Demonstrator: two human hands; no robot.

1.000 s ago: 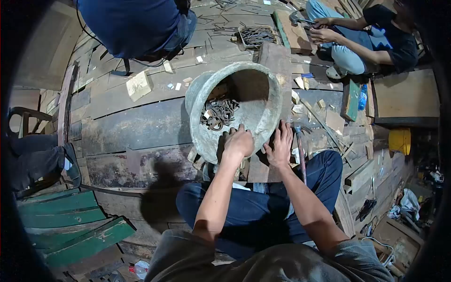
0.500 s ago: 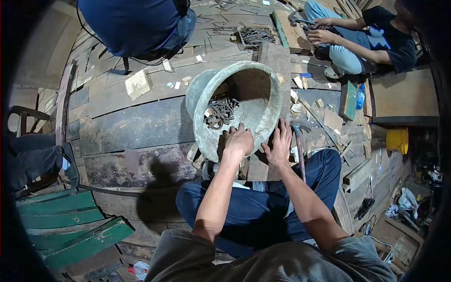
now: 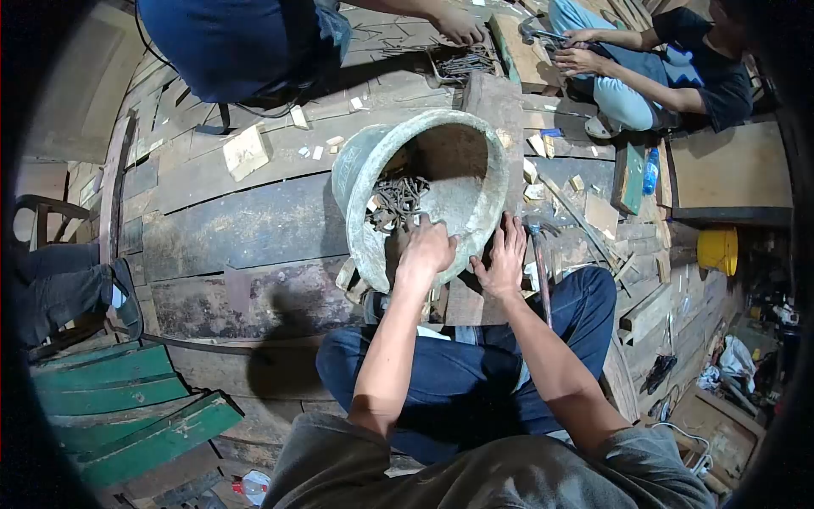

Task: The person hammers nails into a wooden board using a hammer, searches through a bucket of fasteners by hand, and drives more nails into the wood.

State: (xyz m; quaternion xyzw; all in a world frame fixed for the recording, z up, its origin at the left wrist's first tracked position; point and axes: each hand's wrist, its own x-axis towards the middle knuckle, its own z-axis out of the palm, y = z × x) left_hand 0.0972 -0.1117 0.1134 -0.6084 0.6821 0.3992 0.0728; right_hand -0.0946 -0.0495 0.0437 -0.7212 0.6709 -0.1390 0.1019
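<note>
A grey, worn bucket (image 3: 496, 191) lies tipped with its mouth toward me, and a heap of rusty bent nails (image 3: 398, 197) rests inside it. My left hand (image 3: 430, 248) reaches over the near rim into the bucket, close to the nails; its fingers are bent and their tips are partly hidden. Flat beside the right side of the rim, my right hand (image 3: 504, 259) rests with fingers stretched on a wooden block (image 3: 475, 305). A hammer (image 3: 541, 263) stands just right of that hand, its handle against my leg.
A co-worker's hand (image 3: 460, 27) is over a tray of nails (image 3: 462, 64) at the top. Another person (image 3: 653, 72) at the upper right holds a hammer (image 3: 543, 36). Wood scraps (image 3: 246, 153), green boards (image 3: 127, 377) and a yellow bucket (image 3: 717, 251) lie around.
My left hand has moved slightly up and deeper into the bucket, toward the nails. A co-worker's arm has come in over the nail tray. My right hand has stayed in place.
</note>
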